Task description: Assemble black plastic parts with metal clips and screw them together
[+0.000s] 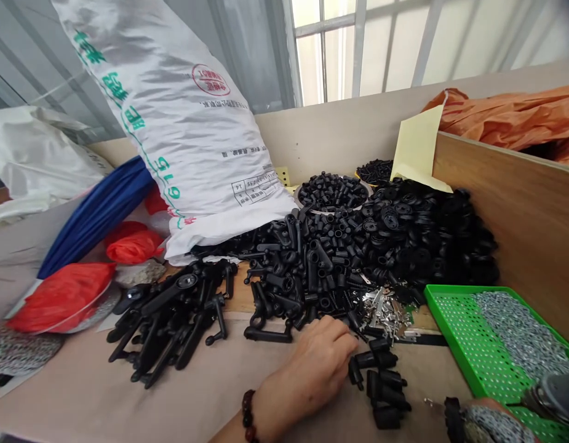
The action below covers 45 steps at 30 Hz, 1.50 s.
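Note:
My left hand (312,363), with a beaded bracelet on its wrist, reaches to the front edge of a heap of black plastic parts (330,246). Its fingers are curled down and closed; whatever they hold is hidden beneath them. Just right of it lie several short black cylindrical handles (383,387). Small silver metal pieces (388,314) are piled beyond the fingertips. At the bottom right a skin-coloured patch, perhaps my right hand (489,404), shows beside a black ribbed ring (453,418); its fingers cannot be made out. A grey cylindrical tool (554,397) with a thin bit is close by.
Black crank arms (173,320) are stacked at left. A white sack (196,135) stands behind them. The green tray (454,338) holds small silver pieces. A wooden board (510,197) borders the right side. Red bags (63,295) lie far left.

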Motion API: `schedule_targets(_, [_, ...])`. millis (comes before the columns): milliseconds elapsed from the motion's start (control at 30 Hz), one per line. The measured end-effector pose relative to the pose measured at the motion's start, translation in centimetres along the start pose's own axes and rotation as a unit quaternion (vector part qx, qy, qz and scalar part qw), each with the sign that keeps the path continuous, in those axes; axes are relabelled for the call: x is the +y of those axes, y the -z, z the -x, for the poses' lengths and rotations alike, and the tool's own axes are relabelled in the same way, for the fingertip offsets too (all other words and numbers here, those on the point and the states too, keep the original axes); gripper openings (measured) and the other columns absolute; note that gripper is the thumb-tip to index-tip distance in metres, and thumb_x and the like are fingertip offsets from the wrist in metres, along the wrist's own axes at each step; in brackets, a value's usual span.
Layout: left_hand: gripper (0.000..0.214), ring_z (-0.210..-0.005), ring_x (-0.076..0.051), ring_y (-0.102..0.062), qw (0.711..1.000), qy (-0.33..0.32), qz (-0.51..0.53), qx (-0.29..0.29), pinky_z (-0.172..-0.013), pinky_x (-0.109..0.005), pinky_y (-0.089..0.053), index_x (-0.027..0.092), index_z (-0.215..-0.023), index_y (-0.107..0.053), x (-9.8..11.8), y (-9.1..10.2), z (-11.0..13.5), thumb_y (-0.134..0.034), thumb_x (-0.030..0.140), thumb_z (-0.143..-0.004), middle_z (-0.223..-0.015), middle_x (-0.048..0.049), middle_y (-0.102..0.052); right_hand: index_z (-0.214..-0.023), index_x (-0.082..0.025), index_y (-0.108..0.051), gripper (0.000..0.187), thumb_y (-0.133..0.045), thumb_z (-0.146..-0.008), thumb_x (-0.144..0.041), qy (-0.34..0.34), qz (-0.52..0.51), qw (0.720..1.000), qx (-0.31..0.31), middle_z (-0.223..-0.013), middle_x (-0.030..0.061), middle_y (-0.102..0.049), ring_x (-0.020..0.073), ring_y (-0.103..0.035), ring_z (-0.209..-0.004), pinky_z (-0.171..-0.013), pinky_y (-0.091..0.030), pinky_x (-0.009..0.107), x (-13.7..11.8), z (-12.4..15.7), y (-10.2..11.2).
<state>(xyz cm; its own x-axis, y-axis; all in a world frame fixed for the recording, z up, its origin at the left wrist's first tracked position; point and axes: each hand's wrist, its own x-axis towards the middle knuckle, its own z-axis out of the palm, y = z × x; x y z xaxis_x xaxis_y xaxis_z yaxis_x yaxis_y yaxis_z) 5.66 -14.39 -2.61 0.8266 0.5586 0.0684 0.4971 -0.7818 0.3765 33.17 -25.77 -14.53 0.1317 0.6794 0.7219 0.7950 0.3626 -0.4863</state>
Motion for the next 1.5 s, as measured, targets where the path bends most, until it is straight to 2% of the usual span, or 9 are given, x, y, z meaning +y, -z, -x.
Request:
schedule_targets(133, [0.015, -0.092, -0.018, -0.048, 0.996, -0.071, -0.045, -0.043, -0.078, -0.031, -0.036, 0.020, -0.095, -0.054, 0.0, -0.3, 1.1, -0.048, 0.009, -0.088, -0.101, -0.0019, -0.058, -0.046, -0.033, -0.054, 0.048, -0.044, -0.070, -0.073, 0.015, -0.006, 1.000, -0.005, -0.045, 0.0070, -0.041, 0.0231, -0.045, -0.050, -0.044, -0.036, 0.035, 1.3, -1.6, -0.2])
schedule_targets(333, [0.011, -0.092, -0.018, -0.045, 0.992, -0.079, -0.074, -0.065, -0.080, -0.030, -0.035, 0.018, -0.092, -0.052, 0.1, -0.3, 1.6, -0.045, 0.010, -0.092, -0.098, -0.0018, -0.056, -0.040, -0.033, -0.051, 0.038, -0.068, -0.061, -0.060, 0.057, 0.013, 0.993, -0.101, -0.041, 0.0040, -0.036, 0.0208, -0.042, -0.047, -0.042, -0.033, 0.032, 0.3, -2.2, 1.8])
schedule_targets(500, [0.017, -0.092, -0.016, -0.046, 0.995, -0.068, -0.017, -0.073, -0.086, -0.029, -0.035, 0.018, -0.086, -0.051, -0.3, -0.3, 1.7, -0.040, 0.005, -0.091, -0.095, -0.0014, -0.058, -0.042, -0.032, -0.048, 0.045, -0.054, -0.068, -0.068, 0.027, -0.024, 0.999, -0.001, -0.044, 0.0052, -0.038, 0.0222, -0.044, -0.049, -0.046, -0.035, 0.035, -0.3, -2.6, 0.7])
schedule_targets(633, [0.015, -0.095, -0.017, -0.049, 0.990, -0.043, 0.131, -0.029, -0.089, -0.030, -0.036, 0.017, -0.099, -0.058, -0.5, -0.1, 1.9, -0.045, 0.015, -0.092, -0.096, -0.0053, -0.060, -0.049, -0.034, -0.053, 0.039, -0.055, -0.069, -0.067, 0.023, -0.027, 0.999, 0.006, -0.044, 0.0034, -0.038, 0.0208, -0.044, -0.048, -0.045, -0.035, 0.033, -0.8, -2.3, 0.4])
schedule_targets(733, [0.023, -0.093, -0.018, -0.053, 0.941, 0.017, 0.338, 0.000, -0.082, -0.028, -0.039, 0.016, -0.103, -0.064, 0.1, 0.5, 1.9, -0.050, 0.030, -0.092, -0.096, -0.0071, -0.062, -0.055, -0.034, -0.058, 0.036, -0.053, -0.074, -0.065, 0.020, -0.034, 0.999, 0.015, -0.047, 0.0039, -0.043, 0.0205, -0.046, -0.049, -0.044, -0.035, 0.033, -0.8, -2.5, 0.1])
schedule_targets(933, [0.043, -0.073, -0.014, -0.056, 0.734, 0.135, 0.666, 0.007, -0.072, -0.024, -0.041, 0.014, -0.091, -0.072, 2.1, -0.3, 1.0, -0.067, 0.054, -0.075, -0.080, -0.0043, -0.064, -0.090, -0.027, -0.063, 0.038, -0.044, -0.089, -0.060, 0.013, -0.036, 0.999, 0.027, -0.087, 0.0046, -0.063, 0.0157, -0.057, -0.074, -0.066, -0.047, 0.030, -0.6, -4.4, -2.1])
schedule_targets(1033, [0.043, -0.065, -0.011, -0.054, 0.669, 0.160, 0.725, 0.010, -0.066, -0.022, -0.040, 0.011, -0.087, -0.072, 3.0, -1.0, 0.3, -0.071, 0.052, -0.072, -0.072, -0.0038, -0.063, -0.099, -0.027, -0.061, 0.027, -0.049, -0.092, -0.051, 0.010, -0.026, 1.000, 0.015, -0.102, 0.0054, -0.062, 0.0157, -0.058, -0.086, -0.073, -0.049, 0.031, -1.2, -4.6, -1.7])
schedule_targets(1267, [0.043, -0.062, -0.010, -0.054, 0.647, 0.165, 0.745, -0.003, -0.063, -0.021, -0.040, 0.009, -0.087, -0.072, 3.7, -1.7, -0.4, -0.072, 0.049, -0.072, -0.069, -0.0047, -0.063, -0.104, -0.022, -0.060, 0.024, -0.053, -0.092, -0.042, -0.004, -0.011, 0.999, -0.035, -0.105, 0.0051, -0.060, 0.0145, -0.059, -0.087, -0.074, -0.052, 0.030, -4.2, -2.6, 1.8])
schedule_targets(1500, [0.044, -0.057, -0.009, -0.053, 0.641, 0.164, 0.750, -0.007, -0.058, -0.020, -0.040, 0.008, -0.085, -0.072, 4.1, -2.0, -0.8, -0.071, 0.049, -0.072, -0.064, -0.0040, -0.061, -0.096, -0.021, -0.061, 0.027, -0.045, -0.095, -0.043, -0.041, -0.026, 0.997, -0.061, -0.089, 0.0030, -0.061, 0.0121, -0.057, -0.073, -0.064, -0.049, 0.027, -5.9, -3.3, 1.1])
